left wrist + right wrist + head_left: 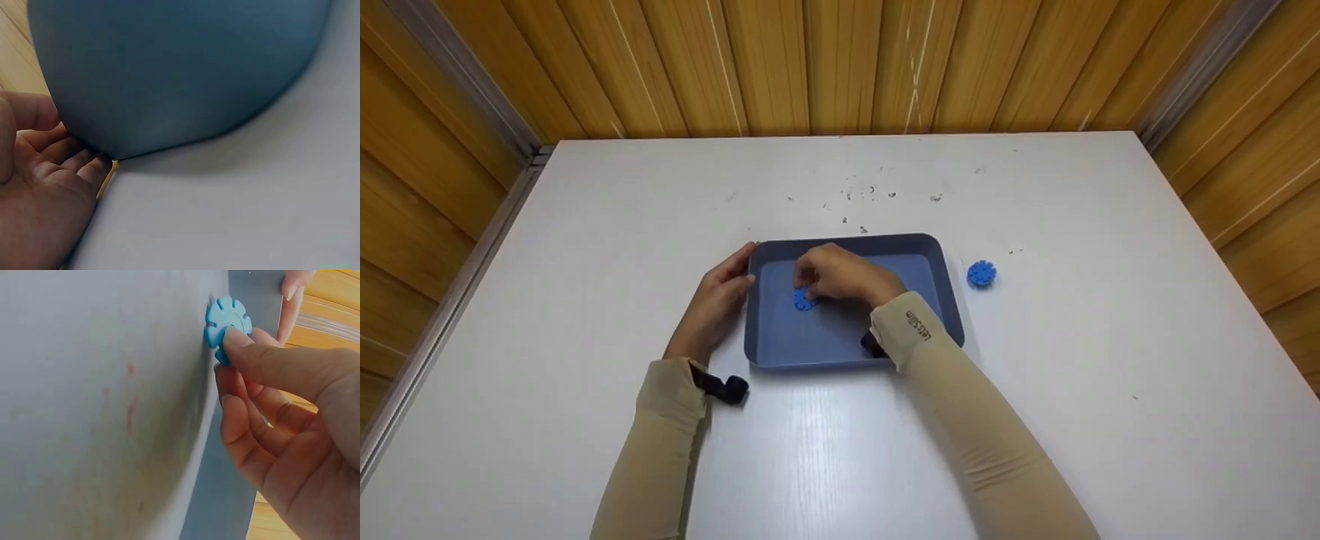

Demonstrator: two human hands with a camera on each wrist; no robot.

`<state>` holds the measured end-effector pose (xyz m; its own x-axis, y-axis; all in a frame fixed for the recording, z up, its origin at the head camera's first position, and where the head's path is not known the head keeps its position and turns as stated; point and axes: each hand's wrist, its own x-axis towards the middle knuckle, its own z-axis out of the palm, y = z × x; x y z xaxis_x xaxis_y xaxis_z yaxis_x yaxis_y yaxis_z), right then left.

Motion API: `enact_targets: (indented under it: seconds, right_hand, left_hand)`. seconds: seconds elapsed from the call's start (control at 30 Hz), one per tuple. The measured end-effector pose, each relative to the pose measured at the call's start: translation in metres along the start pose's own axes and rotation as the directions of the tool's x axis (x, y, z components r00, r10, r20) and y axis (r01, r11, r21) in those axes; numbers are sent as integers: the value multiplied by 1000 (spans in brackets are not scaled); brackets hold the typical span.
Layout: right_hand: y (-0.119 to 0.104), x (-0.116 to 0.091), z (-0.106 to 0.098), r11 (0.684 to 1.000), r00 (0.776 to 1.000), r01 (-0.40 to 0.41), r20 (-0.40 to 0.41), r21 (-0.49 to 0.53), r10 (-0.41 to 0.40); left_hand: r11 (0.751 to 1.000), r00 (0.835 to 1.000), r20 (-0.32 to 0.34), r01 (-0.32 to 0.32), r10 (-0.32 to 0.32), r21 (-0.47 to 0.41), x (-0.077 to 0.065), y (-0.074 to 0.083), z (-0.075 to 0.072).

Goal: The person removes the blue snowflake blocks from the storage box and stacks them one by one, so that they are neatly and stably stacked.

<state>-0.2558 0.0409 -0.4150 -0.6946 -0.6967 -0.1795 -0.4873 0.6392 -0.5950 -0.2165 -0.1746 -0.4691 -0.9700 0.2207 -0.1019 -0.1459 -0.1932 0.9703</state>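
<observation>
A shallow blue-grey tray (825,337) lies on the table in front of me. Over its left half, my right hand (844,274) pinches a blue snowflake disc (804,301) between thumb and fingers. In the right wrist view that notched plastic disc (225,318) is held close over the tray floor, the thumb across its face. My left hand (720,300) rests against the tray's left side, with the thumb and forefinger at the outer wall. From the left wrist, fingers (93,169) touch the tray's outer wall (169,84) low down.
More blue snowflake discs (982,274), apparently stacked, lie on the white table (1110,337) right of the tray. Wood-patterned panels (840,67) stand along the back and sides. A black wrist camera (727,388) juts from the left sleeve, close to the tray's front left corner.
</observation>
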Motion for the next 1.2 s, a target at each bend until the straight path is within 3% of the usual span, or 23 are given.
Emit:
enact_targets:
  seconds: [0.6, 1.2]
  right_hand:
    - [9, -21, -17, 999, 999, -9, -35, 41, 10]
    - [24, -55, -47, 998, 993, -25, -113, 60, 31]
  left_hand:
    - [1000, 1000, 11, -16, 16, 0, 1, 0, -1]
    - [1000, 1000, -1, -10, 10, -21, -1, -1, 0]
